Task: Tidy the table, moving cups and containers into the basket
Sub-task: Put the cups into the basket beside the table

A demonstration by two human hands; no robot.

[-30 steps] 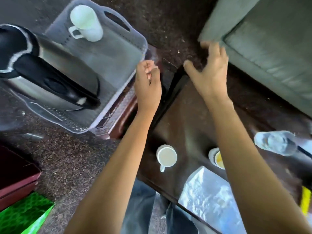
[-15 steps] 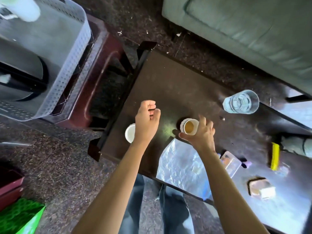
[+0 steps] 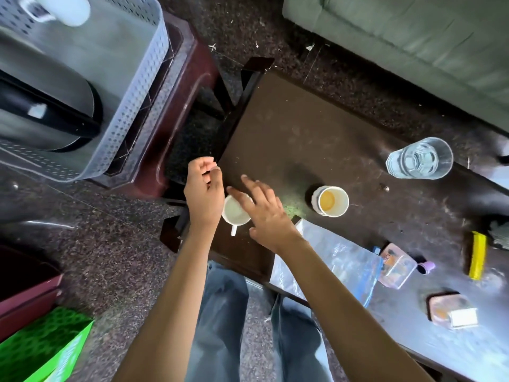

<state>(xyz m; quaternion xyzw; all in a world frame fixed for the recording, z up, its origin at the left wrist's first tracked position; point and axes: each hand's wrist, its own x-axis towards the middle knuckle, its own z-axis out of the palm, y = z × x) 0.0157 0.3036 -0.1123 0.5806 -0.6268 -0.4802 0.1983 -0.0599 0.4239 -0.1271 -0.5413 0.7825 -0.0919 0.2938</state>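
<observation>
The grey basket [image 3: 137,86], up and to the left of the left hand's fingers [image 3: 205,165], already holds a white mug [image 3: 68,6] in its far corner and a steel jug [image 3: 46,106] with a black handle. On the counter [image 3: 289,128] a small white cup [image 3: 234,213] stands upright under the right hand's fingers [image 3: 252,188]. It is empty as far as I can see, and its handle points toward the person. To the right of those fingers is a paper cup [image 3: 330,201] with a yellowish film at the bottom, and further right a glass [image 3: 420,158] of clear water. Half a second ago the right hand [image 3: 265,216] was on the paper cup; it has come across to the white cup, leaving the paper cup standing. Its fingers are spread straight over the rim, and I can't tell whether they touch it. The left hand [image 3: 203,191] stays beside the cup, fingers curled in on nothing
</observation>
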